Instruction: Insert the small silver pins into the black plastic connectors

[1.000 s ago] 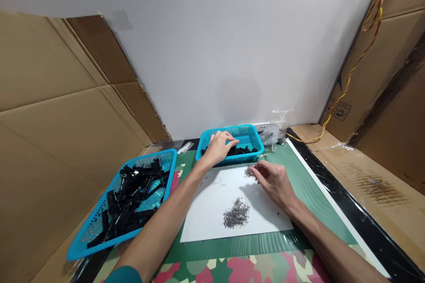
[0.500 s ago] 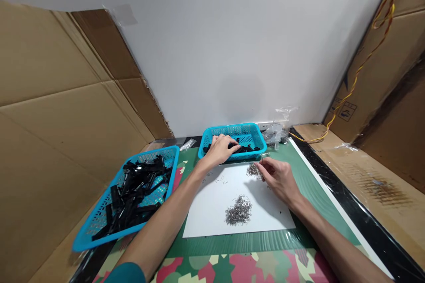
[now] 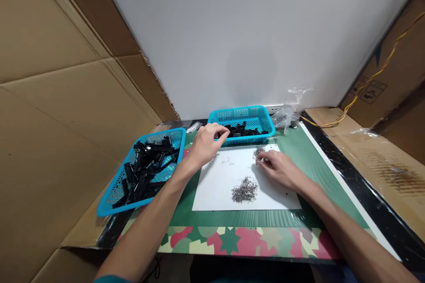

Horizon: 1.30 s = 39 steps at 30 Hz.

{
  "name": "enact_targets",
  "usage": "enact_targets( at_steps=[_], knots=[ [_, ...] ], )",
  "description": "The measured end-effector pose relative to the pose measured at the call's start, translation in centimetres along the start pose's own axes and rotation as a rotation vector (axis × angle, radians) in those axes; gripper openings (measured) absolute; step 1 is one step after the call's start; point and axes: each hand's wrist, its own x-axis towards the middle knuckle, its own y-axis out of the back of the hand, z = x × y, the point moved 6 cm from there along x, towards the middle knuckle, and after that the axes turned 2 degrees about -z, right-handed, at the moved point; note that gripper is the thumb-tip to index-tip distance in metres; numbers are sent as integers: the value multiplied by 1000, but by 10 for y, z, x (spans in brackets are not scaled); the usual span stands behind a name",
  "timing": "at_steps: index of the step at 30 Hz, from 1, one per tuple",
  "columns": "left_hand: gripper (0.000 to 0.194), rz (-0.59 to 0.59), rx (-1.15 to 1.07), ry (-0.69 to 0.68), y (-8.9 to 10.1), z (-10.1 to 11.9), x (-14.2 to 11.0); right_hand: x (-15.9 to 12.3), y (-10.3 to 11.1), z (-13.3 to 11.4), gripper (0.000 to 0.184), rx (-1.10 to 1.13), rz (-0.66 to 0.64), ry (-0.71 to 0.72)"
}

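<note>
My left hand is at the front left corner of the far blue basket, thumb and forefinger brought together; whatever may be between them is too small to see. Small black plastic parts lie in that basket. Over the right side of a white sheet, my right hand is closed in a pinch, its contents hidden. Beside its fingertips is a small heap of metal pieces, partly covered. A larger heap of tiny springs or bent wire pieces sits nearer the front, and a few loose wire pieces lie to the left.
A second blue basket full of long black parts stands at the left. Clear plastic bags rest by the wall at the back right. Cardboard panels flank the table, and a yellow cable hangs at the right.
My left hand has come up out of the far basket's parts toward its front left corner. My right hand has lowered toward the sheet beside the small heap. The view has shifted.
</note>
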Motion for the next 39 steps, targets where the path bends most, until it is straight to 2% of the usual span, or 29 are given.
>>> enact_targets(
  at_steps=[2, 4, 8, 12, 15, 18, 23, 30, 35, 39],
  knots=[
    [19, -7, 96, 28, 12, -4, -11, -3, -8, -10, 18, 46, -139, 52],
    [19, 16, 174, 86, 27, -15, -20, -5, -12, -16, 13, 90, -213, 72],
    [21, 21, 248, 303, 58, -60, -37, -7, -16, -14, 11, 114, -246, 49],
    [25, -79, 322, 453, 81, -111, -62, -8, -22, -8, 16, 137, -259, 48],
    [27, -156, 321, 529, 92, -136, -83, -10, -24, -5, 15, 123, -256, 54],
    [28, -236, 298, 567, 92, -149, -100, -10, -26, -1, 14, 105, -241, 51],
    [22, -321, 309, 554, 75, -153, -110, -10, -28, 2, 16, 116, -244, 46],
    [13, -382, 463, 508, 57, -152, -104, -10, -21, -4, 28, 119, -226, 64],
    [9, -401, 541, 514, 54, -159, -99, -7, -20, -2, 12, 117, -216, 16],
    [5, -410, 553, 510, 55, -162, -98, -6, -18, -5, 15, 129, -212, 32]
  ],
)
